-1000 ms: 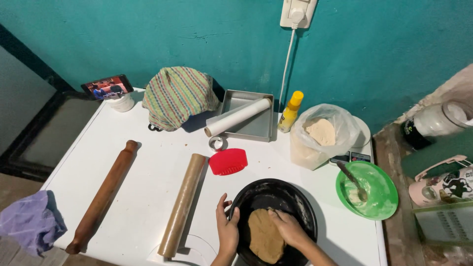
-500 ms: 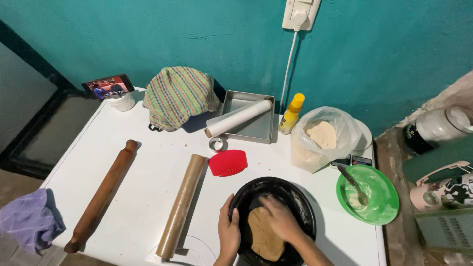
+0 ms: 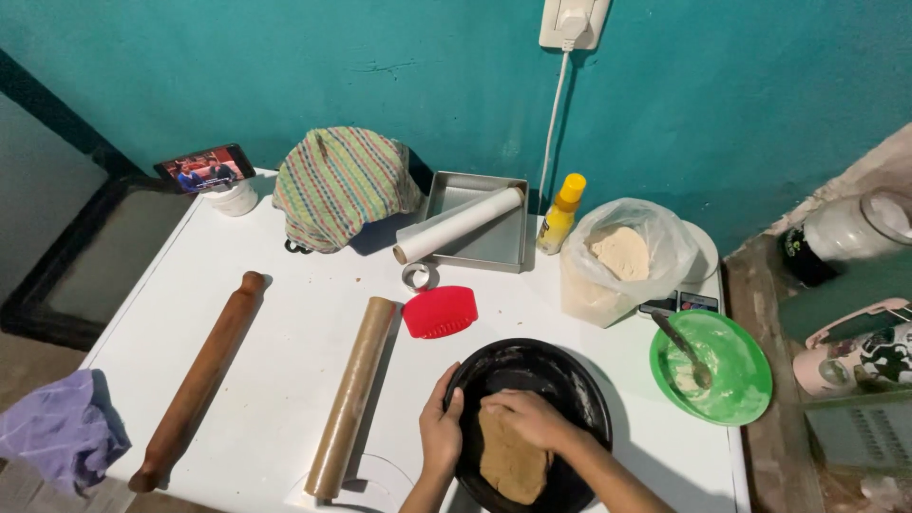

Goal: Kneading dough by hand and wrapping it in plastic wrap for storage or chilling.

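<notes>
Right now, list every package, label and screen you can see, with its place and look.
Phone: far left corner of the table, propped on a white cup, screen lit.
Yellow bottle: by the wall, beside the metal tray, label too small to make out.
Clear bag: right of the bottle, holds pale flour.
Dark jar: right ledge, lying tilted, dark label.

On the white table, a wooden rolling pin lies at nine o'clock, a brown roll beside it nearer centre. A red scraper and metal ring sit near centre. At twelve o'clock: striped cloth, steel tray bearing a paper roll, and yellow bottle. At three o'clock a flour bag and green plate.
</notes>
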